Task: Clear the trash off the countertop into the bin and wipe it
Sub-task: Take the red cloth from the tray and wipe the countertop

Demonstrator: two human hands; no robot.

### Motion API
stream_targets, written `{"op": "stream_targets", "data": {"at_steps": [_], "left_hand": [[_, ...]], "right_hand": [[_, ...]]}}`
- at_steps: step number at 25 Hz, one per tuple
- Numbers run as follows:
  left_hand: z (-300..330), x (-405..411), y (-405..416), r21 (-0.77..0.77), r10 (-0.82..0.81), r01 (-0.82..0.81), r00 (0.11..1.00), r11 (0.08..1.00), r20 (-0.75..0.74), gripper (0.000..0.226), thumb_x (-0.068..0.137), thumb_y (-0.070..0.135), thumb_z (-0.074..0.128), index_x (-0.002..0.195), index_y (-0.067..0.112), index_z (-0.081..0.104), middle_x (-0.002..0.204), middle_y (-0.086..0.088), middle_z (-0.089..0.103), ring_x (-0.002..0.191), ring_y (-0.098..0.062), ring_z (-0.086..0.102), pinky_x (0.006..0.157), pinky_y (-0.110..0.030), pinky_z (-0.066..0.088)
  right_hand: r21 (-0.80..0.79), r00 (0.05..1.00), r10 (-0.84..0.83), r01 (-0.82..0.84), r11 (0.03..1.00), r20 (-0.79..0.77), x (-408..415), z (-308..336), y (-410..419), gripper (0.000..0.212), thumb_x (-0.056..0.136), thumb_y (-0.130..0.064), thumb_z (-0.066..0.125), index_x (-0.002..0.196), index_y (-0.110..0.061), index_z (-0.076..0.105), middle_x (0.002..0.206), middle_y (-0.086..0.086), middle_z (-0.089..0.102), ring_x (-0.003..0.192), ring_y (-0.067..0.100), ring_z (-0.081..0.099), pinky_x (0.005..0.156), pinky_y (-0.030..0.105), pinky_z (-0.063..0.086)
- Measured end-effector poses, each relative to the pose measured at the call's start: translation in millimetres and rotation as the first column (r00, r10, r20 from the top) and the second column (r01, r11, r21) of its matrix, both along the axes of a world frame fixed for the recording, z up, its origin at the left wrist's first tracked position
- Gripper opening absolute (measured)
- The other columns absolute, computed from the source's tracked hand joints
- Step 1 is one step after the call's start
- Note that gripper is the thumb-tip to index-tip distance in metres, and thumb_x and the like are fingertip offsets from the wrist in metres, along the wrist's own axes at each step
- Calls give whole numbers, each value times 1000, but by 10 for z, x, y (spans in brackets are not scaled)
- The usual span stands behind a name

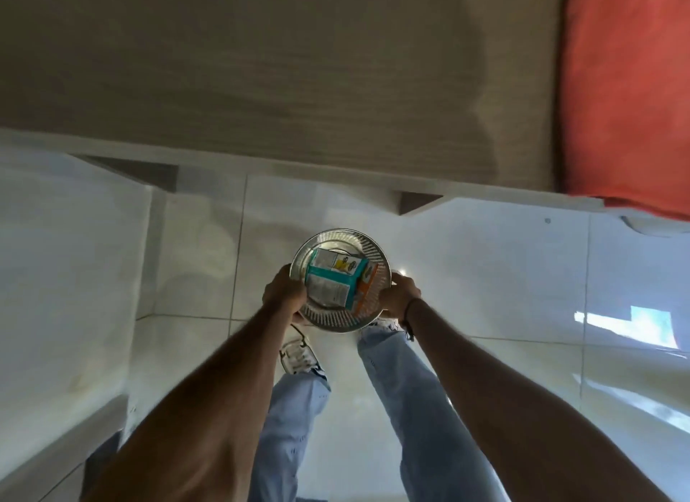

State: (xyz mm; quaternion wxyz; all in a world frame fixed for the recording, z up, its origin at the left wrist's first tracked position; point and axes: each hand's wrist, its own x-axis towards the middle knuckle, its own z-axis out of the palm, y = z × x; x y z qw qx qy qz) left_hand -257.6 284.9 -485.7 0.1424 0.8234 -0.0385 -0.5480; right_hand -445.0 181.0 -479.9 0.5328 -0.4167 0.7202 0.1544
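Note:
A round metal mesh bin is at floor level in the middle of the view, in front of my feet. Inside it lie a teal and white carton and, against its right side, an orange carton. My left hand grips the bin's left rim. My right hand grips its right rim; a dark band sits on that wrist. Both arms reach straight down to the bin. The countertop is a brown wood-grain surface across the top of the view.
Glossy white floor tiles surround the bin. A white cabinet stands at the left. A red cloth or cushion lies at the top right. My legs in light jeans and white shoes stand just behind the bin.

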Motion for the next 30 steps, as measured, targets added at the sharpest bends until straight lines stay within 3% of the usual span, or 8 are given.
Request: {"op": "stream_targets", "data": {"at_steps": [3, 8, 11, 15, 21, 23, 26, 30], "left_hand": [[-260, 6, 24, 3, 136, -137, 982, 991, -129, 7, 97, 34, 63, 91, 32, 60, 119, -17, 72, 95, -39, 76, 82, -58, 66], [11, -26, 148, 24, 112, -110, 975, 994, -190, 53, 102, 28, 57, 151, 27, 39, 135, -20, 65, 107, -34, 69, 71, -39, 61], [849, -66, 184, -15, -97, 96, 989, 995, -110, 48, 98, 12, 50, 146, 21, 53, 134, -18, 67, 106, -34, 70, 79, -41, 59], [2313, 15, 86, -213, -258, 241, 965, 947, -55, 37, 95, 11, 53, 127, 16, 71, 127, -19, 73, 115, -37, 70, 100, -49, 60], [3930, 200, -524, -556, -442, 439, 886, 706, 139, 20, 95, 6, 61, 107, 11, 77, 99, -13, 79, 73, -17, 73, 69, -33, 65], [4232, 161, -890, -626, -464, 491, 857, 606, 223, 20, 95, 5, 58, 106, 7, 75, 96, -22, 78, 64, -21, 71, 63, -32, 60], [4473, 4, -1454, -585, -442, 674, 738, 451, 510, 23, 91, 3, 59, 106, 8, 76, 98, -15, 75, 91, -32, 72, 88, -39, 58], [4369, -191, -2007, -314, -498, 903, 425, 295, 756, 39, 88, 20, 69, 127, 19, 67, 134, -15, 59, 122, -35, 57, 106, -43, 50]], "right_hand": [[138, 987, -148, 138, 981, 60, 9, -261, 31, 22, 89, -5, 65, 108, -16, 65, 117, 15, 70, 110, 36, 69, 94, 54, 57], [113, 996, -73, 67, 991, 52, -36, -25, 202, 51, 90, -12, 60, 140, -20, 55, 132, 13, 66, 116, 31, 65, 92, 47, 59], [25, 987, 160, -161, 987, 28, -24, 823, 324, 31, 89, -18, 62, 118, -13, 71, 123, 10, 70, 113, 29, 64, 96, 45, 56], [73, 980, -34, 20, 997, 195, 24, 2218, 351, 19, 86, -9, 68, 105, -12, 74, 97, 13, 69, 82, 25, 67, 77, 38, 56], [-570, 935, 264, -86, 817, 237, 57, 3710, 92, 16, 84, -10, 60, 84, -18, 75, 73, -7, 74, 71, 15, 72, 76, 35, 60], [-774, 945, 286, -61, 630, 158, 48, 3980, -29, 13, 82, -16, 60, 81, -22, 71, 62, -11, 66, 59, 12, 64, 62, 33, 56], [-906, 962, 273, -138, 400, -26, -33, 4288, -348, 17, 81, -27, 60, 92, -26, 73, 87, -6, 69, 79, 18, 66, 65, 36, 56], [-696, 831, 360, -554, 457, -425, -170, 4264, -813, 47, 81, -51, 54, 125, -39, 63, 130, 1, 57, 121, 27, 54, 99, 41, 45]]}}
